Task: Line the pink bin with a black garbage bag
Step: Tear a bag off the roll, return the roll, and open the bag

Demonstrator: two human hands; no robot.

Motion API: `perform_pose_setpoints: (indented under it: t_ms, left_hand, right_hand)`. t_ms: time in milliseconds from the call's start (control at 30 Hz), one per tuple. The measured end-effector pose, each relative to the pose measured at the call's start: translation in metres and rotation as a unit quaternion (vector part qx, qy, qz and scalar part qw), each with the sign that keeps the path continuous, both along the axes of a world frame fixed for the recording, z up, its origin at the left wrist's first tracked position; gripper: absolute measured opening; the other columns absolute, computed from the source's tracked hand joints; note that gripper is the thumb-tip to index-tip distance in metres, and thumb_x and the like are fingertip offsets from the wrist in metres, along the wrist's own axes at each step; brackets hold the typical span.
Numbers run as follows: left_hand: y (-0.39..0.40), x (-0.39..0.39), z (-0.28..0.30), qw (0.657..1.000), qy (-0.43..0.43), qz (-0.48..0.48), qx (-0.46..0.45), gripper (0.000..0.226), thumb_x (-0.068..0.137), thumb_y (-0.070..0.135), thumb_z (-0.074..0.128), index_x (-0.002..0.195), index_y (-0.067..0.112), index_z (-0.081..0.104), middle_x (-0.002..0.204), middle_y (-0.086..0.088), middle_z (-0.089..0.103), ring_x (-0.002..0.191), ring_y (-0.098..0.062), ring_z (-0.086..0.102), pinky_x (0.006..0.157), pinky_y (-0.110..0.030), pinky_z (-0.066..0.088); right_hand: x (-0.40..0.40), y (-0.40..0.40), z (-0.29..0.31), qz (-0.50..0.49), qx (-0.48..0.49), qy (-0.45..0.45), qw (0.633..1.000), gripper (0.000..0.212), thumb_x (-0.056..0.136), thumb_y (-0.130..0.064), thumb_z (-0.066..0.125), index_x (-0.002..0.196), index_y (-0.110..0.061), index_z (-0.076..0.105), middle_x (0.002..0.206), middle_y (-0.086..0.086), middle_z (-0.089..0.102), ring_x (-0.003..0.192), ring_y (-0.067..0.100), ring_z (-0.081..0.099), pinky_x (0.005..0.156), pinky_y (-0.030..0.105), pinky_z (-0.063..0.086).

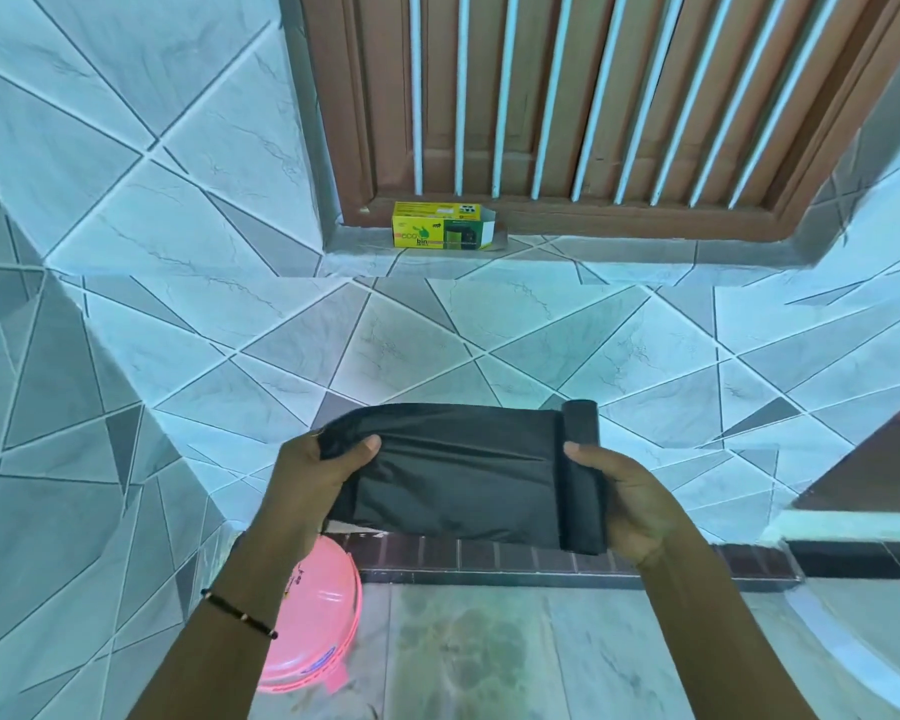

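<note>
A black garbage bag (453, 475) is stretched flat between my two hands at chest height. My left hand (315, 480) grips the bag's loose left end. On the right, my right hand (627, 504) holds the black roll (583, 478) that the bag is unrolled from. The pink bin (315, 621) stands on the floor below my left forearm, lid closed, partly hidden by the arm.
A yellow-green bin-bag box (440, 226) lies on the tiled ledge (619, 252) under a brown window with white bars. Tiled walls rise ahead and to the left. A dark brick strip (489, 558) runs along the wall's foot above the marble floor (489, 652).
</note>
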State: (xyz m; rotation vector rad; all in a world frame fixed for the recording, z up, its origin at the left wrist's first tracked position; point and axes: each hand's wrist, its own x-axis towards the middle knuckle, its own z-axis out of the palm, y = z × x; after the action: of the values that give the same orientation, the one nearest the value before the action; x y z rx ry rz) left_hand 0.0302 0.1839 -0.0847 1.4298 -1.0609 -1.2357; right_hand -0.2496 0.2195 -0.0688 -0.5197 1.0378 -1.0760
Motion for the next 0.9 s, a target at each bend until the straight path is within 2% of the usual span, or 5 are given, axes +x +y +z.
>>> perform_pose_setpoints:
  t_ms: [133, 233, 367, 500, 900]
  left_hand:
    - [-0.001, 0.0, -0.006, 0.981, -0.191, 0.019, 0.002, 0.062, 0.072, 0.041, 0.075, 0.124, 0.017, 0.052, 0.128, -0.002, 0.058, 0.117, -0.023, 0.055, 0.102, -0.039, 0.043]
    - [0.003, -0.032, 0.004, 0.957, -0.259, -0.027, -0.127, 0.064, 0.081, 0.04, 0.067, 0.136, 0.021, 0.04, 0.138, 0.01, 0.046, 0.129, -0.01, 0.042, 0.108, -0.028, 0.032]
    - [0.006, -0.075, 0.019, 0.943, -0.186, -0.253, -0.107, 0.03, 0.089, 0.051, 0.044, 0.113, 0.035, 0.055, 0.106, 0.017, 0.06, 0.105, -0.004, 0.053, 0.091, -0.022, 0.036]
    - [0.001, -0.086, 0.015, 0.944, -0.236, -0.193, -0.13, 0.044, 0.092, 0.047, 0.044, 0.058, 0.021, 0.048, 0.055, 0.006, 0.048, 0.056, -0.011, 0.046, 0.059, -0.025, 0.034]
    - [-0.019, -0.025, 0.027, 0.865, -0.433, -0.15, -0.204, 0.034, 0.088, 0.046, 0.053, 0.058, 0.029, 0.053, 0.058, 0.009, 0.056, 0.066, -0.014, 0.056, 0.063, -0.027, 0.038]
  right_hand:
    - [0.002, 0.0, 0.0, -0.006, -0.028, 0.058, 0.998, 0.03, 0.078, -0.009, 0.066, 0.105, 0.003, 0.065, 0.09, 0.019, 0.071, 0.072, 0.028, 0.07, 0.061, 0.037, 0.058]
    - [0.02, -0.001, 0.004, 0.032, -0.051, 0.096, 0.994, 0.043, 0.068, -0.009, 0.074, 0.107, 0.005, 0.063, 0.093, 0.023, 0.068, 0.076, 0.031, 0.068, 0.065, 0.039, 0.058]
    - [0.042, -0.003, 0.01, 0.089, -0.061, 0.08, 0.991, 0.053, 0.063, -0.015, 0.077, 0.109, 0.006, 0.061, 0.092, 0.022, 0.063, 0.079, 0.033, 0.062, 0.068, 0.036, 0.055]
    - [0.04, -0.005, 0.011, 0.096, -0.046, 0.054, 0.993, 0.055, 0.066, -0.022, 0.078, 0.11, 0.006, 0.061, 0.099, 0.025, 0.064, 0.087, 0.034, 0.06, 0.074, 0.038, 0.053]
    - [-0.012, 0.005, 0.006, 0.091, -0.034, 0.003, 0.995, 0.065, 0.055, -0.028, 0.086, 0.112, -0.002, 0.067, 0.116, 0.019, 0.067, 0.098, 0.032, 0.068, 0.079, 0.041, 0.057]
